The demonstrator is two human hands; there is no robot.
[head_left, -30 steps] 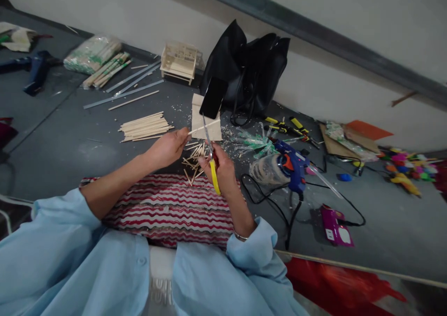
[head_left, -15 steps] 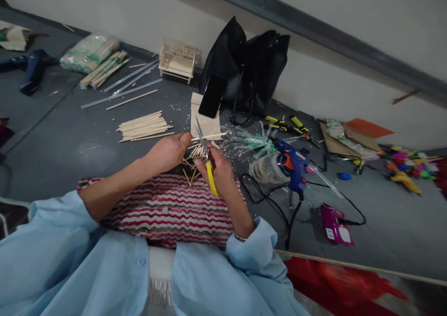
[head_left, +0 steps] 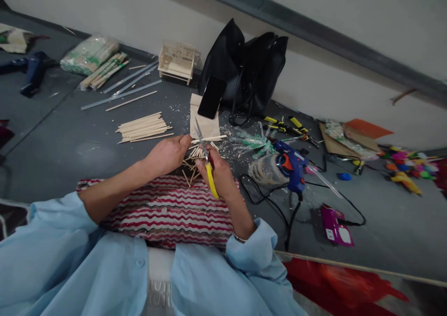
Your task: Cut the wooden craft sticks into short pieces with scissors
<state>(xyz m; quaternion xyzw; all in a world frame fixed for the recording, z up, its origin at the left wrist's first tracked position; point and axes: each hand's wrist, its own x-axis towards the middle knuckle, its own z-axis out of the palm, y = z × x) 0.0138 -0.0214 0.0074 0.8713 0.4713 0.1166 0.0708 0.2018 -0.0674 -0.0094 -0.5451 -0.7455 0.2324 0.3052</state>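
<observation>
My left hand (head_left: 168,154) pinches one end of a thin wooden stick (head_left: 213,138), which points to the right. In my right hand (head_left: 220,170) is a pair of scissors (head_left: 211,178) with yellow handles. The blades point up and away from me and cross the stick; whether they touch it, I cannot tell. Below and between both hands lies a loose pile of short cut sticks (head_left: 189,176), partly covered by my fingers. A bundle of longer sticks (head_left: 143,127) rests left of them. Under my forearms spreads a red-and-white striped cloth (head_left: 167,213).
A black phone (head_left: 211,97) lies on beige paper (head_left: 209,128) against a black bag (head_left: 258,69). On the right, a blue glue gun (head_left: 296,167) rests on a clear plastic container (head_left: 263,169), its cord looping nearby. A small stick-built model (head_left: 176,62) stands behind.
Both hands stay in nearly the same place, with the scissors still across the stick. The view has shifted very slightly.
</observation>
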